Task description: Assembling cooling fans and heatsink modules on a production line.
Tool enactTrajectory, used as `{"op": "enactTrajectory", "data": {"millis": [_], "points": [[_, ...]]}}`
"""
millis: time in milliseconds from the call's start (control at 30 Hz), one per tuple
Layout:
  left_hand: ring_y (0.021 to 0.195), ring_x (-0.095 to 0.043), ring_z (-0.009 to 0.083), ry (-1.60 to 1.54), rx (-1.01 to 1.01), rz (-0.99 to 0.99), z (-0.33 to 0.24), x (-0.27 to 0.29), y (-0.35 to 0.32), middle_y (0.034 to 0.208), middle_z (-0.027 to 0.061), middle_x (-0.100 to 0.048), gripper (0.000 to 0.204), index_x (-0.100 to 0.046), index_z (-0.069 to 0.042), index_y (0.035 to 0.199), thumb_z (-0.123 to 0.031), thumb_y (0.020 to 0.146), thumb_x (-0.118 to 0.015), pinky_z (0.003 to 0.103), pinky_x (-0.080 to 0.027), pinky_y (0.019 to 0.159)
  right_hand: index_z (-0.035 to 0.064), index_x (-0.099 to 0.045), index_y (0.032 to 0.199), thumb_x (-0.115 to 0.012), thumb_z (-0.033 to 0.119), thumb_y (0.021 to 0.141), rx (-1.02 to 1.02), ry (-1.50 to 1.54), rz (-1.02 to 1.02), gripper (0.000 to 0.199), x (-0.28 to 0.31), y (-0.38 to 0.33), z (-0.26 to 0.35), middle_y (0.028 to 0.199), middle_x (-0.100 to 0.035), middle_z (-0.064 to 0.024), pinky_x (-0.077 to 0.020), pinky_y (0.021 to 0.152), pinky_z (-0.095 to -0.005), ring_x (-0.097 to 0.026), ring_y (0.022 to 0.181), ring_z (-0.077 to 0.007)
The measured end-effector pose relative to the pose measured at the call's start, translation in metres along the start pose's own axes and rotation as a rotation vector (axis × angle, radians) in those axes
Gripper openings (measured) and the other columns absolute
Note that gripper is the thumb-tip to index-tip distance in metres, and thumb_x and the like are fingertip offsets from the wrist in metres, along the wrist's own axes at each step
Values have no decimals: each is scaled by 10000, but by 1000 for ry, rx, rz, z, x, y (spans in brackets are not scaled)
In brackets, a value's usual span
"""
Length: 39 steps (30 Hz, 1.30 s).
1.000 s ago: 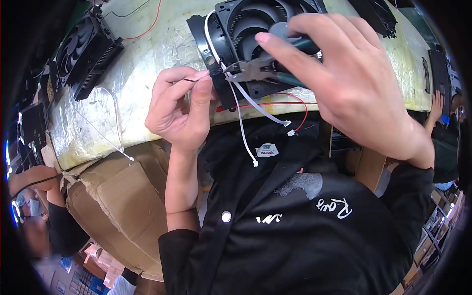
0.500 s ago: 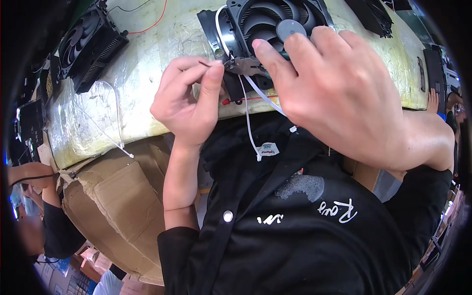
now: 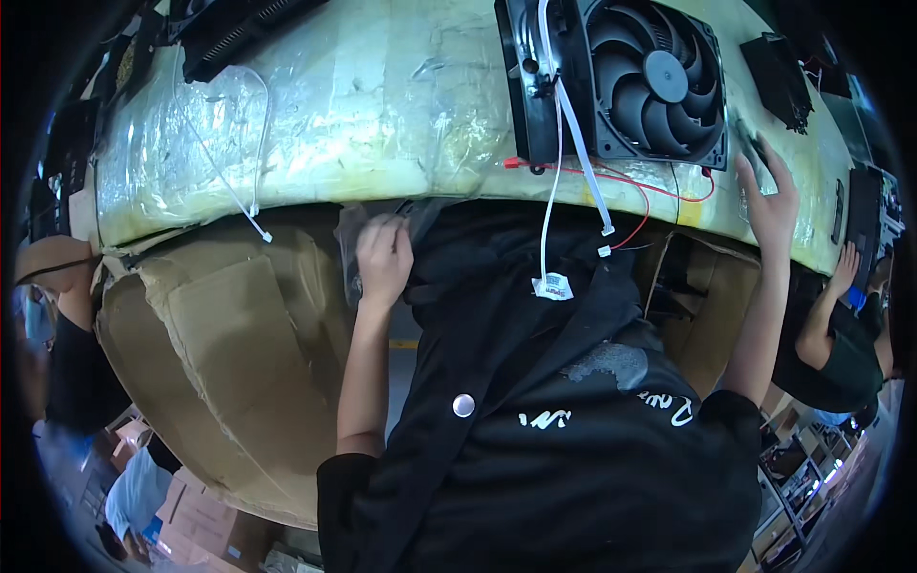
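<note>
A black fan (image 3: pixel 666 76) in a square frame lies on the table, joined to a black housing (image 3: pixel 535 86) on its left. White cables (image 3: pixel 579 153) and a red wire (image 3: pixel 638 180) with small connectors trail from it over the near edge. My left hand (image 3: pixel 384 263) is at the table's near edge, fingers curled, beside clear plastic film (image 3: pixel 351 244); anything inside the fingers is hidden. To the right of the fan, my right hand (image 3: pixel 774 205) is low over the table with fingers apart. A dark, blurred, slender thing (image 3: pixel 757 148) lies by its fingertips; its kind is unclear.
Another black unit (image 3: pixel 244 38) with white leads (image 3: pixel 224 172) stands at the far left. A black finned part (image 3: pixel 778 81) is at the right. Open cardboard boxes (image 3: pixel 229 353) sit below the near edge. Other people work at both sides, one hand (image 3: pixel 844 267) at the right edge.
My right hand has moved right, away from the fan unit and the metal-jawed pliers it held there. My left hand has dropped from the cables to the table edge. The view has shifted.
</note>
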<state>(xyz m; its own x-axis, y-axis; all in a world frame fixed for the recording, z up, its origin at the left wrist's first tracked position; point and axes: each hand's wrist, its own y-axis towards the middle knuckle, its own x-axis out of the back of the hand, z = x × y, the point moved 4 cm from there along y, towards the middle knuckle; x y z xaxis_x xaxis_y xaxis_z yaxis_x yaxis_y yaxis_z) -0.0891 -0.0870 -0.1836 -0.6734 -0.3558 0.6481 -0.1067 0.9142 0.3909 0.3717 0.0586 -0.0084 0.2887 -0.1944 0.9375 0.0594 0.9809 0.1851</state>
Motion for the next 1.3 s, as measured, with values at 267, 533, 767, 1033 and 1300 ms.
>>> {"op": "enactTrajectory", "data": {"millis": [267, 533, 767, 1033, 1300], "points": [[1168, -530, 397, 11, 354, 301, 134, -91, -72, 1242, 282, -554, 538, -388, -22, 1406, -130, 887, -485, 406, -376, 1042, -7, -554, 1239, -636, 183, 791, 846, 143, 107, 494, 12, -21, 201, 1347, -488, -192, -352, 1022, -484, -478, 1241, -356], [936, -644, 401, 262, 466, 1058, 71, -8, -44, 1122, 233, -640, 328, -640, -46, 1152, -127, 852, -532, 428, -506, 852, -22, -468, 1323, -690, 292, 752, 905, 216, 200, 689, -6, -17, 207, 1417, -398, -259, -250, 1097, -549, -335, 1357, -422], [679, -648, 280, -537, -427, 432, -205, 163, 163, 779, 221, -646, 138, -660, 84, 814, 99, 677, -642, 311, -492, 594, 32, -573, 1243, -486, -37, 630, 1056, 651, 524, 623, 7, 7, 195, 1317, -528, -172, -163, 1126, -578, -413, 1323, -360], [811, -638, 208, -321, -178, -26, -210, 65, 347, 948, 139, -678, 326, -626, 81, 1109, -128, 860, -624, 328, -496, 729, 38, -618, 1153, -739, 204, 741, 1058, 332, 36, 460, 2, 7, 207, 1267, -562, -130, -352, 1044, -485, -537, 1180, -280], [779, -618, 193, -246, -180, 8, -167, -76, 455, 853, 136, -673, 356, -622, 80, 986, -247, 847, -649, 325, -482, 745, 6, -552, 1221, -619, 282, 821, 1057, 20, -51, 490, -12, -31, 212, 1350, -496, -193, -328, 1074, -481, -472, 1269, -325]]}}
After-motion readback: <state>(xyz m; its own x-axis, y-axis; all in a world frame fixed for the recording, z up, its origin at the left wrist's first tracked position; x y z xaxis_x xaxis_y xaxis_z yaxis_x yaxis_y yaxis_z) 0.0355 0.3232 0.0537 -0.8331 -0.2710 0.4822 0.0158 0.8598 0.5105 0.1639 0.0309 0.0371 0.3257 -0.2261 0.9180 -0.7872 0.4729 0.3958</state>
